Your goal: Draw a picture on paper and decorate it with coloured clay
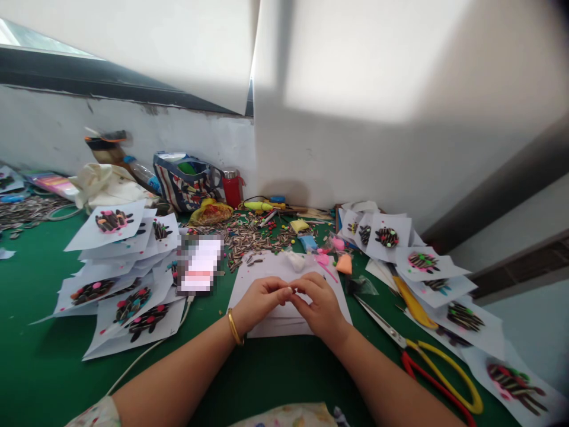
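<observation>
Scissors [402, 342], one pair; phone [202, 265], one; gold bangle [235, 327], one; red flask [232, 190], one; patterned bag [178, 188], one; orange lump [344, 264], one; seeds [265, 240] and overlapping decorated sheets [146, 323], many, exact count unclear.

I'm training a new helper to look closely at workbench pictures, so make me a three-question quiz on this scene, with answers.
1. Which hand has the gold bracelet at its wrist?
2. True or false: the scissors lie to the right of the right hand.
3. What lies beneath both hands?
A. A striped bag
B. White paper
C. A red flask

Key: 1. The left hand. 2. True. 3. B.
</observation>
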`<act>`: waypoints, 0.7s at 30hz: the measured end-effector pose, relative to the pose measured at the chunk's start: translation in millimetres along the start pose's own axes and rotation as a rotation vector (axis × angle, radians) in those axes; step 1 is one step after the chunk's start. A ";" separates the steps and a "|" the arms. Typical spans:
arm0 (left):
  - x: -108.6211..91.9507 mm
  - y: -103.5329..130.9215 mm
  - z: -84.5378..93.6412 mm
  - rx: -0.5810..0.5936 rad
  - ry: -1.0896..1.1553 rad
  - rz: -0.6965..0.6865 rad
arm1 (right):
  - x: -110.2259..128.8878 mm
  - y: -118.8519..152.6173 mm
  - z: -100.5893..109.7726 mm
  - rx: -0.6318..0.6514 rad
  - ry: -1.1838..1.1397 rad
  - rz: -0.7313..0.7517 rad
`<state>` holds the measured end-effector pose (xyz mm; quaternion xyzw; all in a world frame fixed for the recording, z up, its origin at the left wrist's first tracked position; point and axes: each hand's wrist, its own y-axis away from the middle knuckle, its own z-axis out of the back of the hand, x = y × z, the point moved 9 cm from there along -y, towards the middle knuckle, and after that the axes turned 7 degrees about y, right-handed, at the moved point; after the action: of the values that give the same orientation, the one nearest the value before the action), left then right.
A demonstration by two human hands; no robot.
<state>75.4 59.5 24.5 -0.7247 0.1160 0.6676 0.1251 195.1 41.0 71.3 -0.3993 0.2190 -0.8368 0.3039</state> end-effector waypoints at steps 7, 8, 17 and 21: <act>2.5 -1.7 1.4 -0.021 -0.029 0.015 | -0.5 1.0 -4.4 0.034 -0.009 0.019; 2.9 -1.6 1.3 -0.017 -0.039 0.014 | -0.8 1.0 -4.1 0.033 -0.012 0.016; 1.6 -1.2 2.2 -0.017 -0.008 0.012 | -3.9 2.5 -1.5 -0.010 -0.028 0.012; 1.5 -1.3 3.0 -0.023 -0.045 0.008 | -4.6 3.3 -4.2 0.009 -0.019 0.013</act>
<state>73.2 61.8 22.8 -0.7104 0.1082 0.6856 0.1167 195.1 42.4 64.4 -0.4045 0.2151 -0.8318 0.3134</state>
